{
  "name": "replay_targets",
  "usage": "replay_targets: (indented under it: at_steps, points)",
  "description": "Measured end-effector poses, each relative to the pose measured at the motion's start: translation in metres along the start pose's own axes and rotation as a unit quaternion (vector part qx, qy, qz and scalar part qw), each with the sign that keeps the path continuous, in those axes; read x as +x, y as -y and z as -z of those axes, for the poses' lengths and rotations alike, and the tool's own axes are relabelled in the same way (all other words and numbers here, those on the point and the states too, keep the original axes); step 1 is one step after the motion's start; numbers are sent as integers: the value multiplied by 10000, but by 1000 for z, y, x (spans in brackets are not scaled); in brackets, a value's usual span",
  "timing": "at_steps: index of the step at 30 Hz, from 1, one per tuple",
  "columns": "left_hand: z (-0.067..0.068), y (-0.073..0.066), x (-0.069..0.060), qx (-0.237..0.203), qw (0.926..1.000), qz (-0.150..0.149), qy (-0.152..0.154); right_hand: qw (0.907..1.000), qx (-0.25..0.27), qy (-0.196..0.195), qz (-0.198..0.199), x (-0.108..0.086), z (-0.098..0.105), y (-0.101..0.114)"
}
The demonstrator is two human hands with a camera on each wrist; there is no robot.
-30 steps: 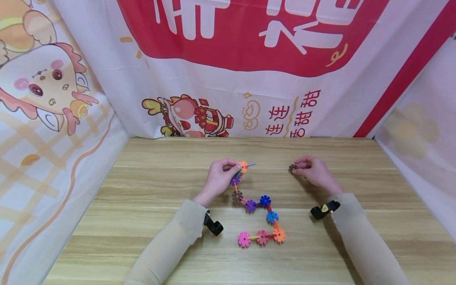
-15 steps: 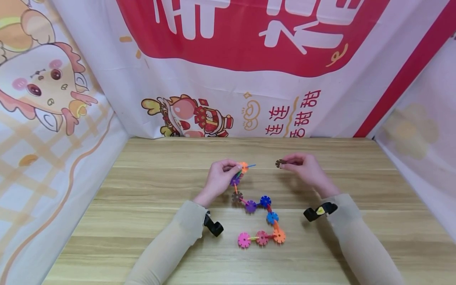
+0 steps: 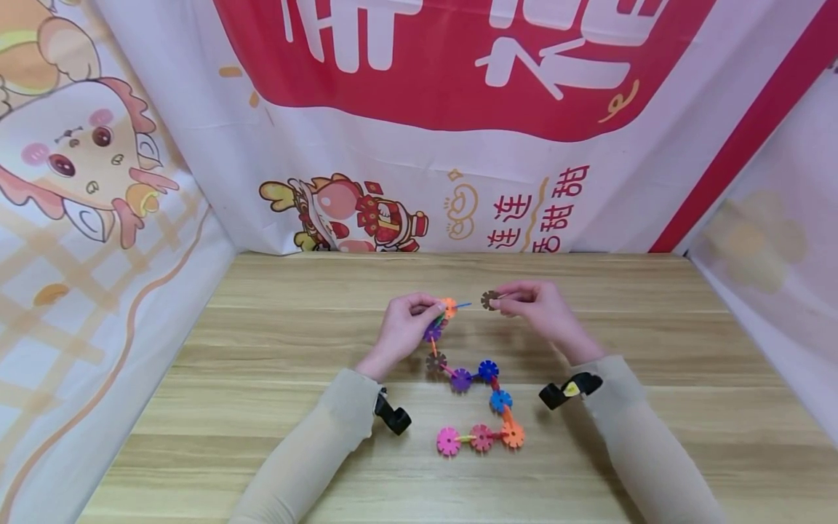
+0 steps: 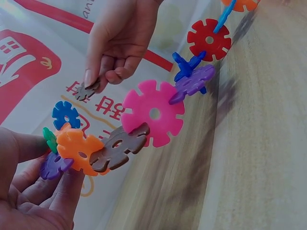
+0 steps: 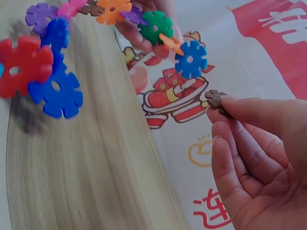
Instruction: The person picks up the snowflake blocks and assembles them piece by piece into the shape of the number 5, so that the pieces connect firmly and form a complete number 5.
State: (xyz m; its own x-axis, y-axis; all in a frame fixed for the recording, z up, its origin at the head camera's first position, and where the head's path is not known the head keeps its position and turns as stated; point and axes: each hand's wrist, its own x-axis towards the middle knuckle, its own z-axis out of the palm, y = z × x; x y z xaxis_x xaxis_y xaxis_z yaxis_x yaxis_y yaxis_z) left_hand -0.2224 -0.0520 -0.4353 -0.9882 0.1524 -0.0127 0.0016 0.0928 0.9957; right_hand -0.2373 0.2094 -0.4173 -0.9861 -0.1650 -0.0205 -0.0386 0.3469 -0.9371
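My left hand (image 3: 409, 327) grips the far end of a zigzag chain of notched plastic snowflake discs, around its green and purple discs. Beside its fingertips stands an orange disc (image 3: 448, 306), with a blue disc (image 3: 464, 305) seen edge-on at the chain's tip. In the right wrist view that blue disc (image 5: 197, 66) faces the camera. To the right, my right hand (image 3: 546, 313) pinches a loose brown snowflake disc (image 3: 487, 297) between thumb and fingers. A small gap separates the brown disc (image 5: 214, 97) from the blue one. Fingers partly hide the gripped discs.
The rest of the chain runs toward the front of the wooden table (image 3: 262, 393), through a purple disc (image 3: 460, 379), ending at a pink disc (image 3: 448, 441). Printed cloth (image 3: 393, 145) hangs behind the table and at both sides. Each wrist wears a black camera mount (image 3: 393, 416).
My right hand has moved left with the brown disc, bringing it close to the blue disc at the chain's tip. The left hand and the chain have stayed nearly still.
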Motion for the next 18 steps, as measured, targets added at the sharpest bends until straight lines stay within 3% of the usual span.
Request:
replay_targets:
  at_steps: [9,18]
  points:
    - [-1,1,0,-39,10000,-33,35,9985,525,148,-1,0,-13,6]
    - [-1,0,-1,-15,10000,-43,72,9974,682,231,50,1,-19,5]
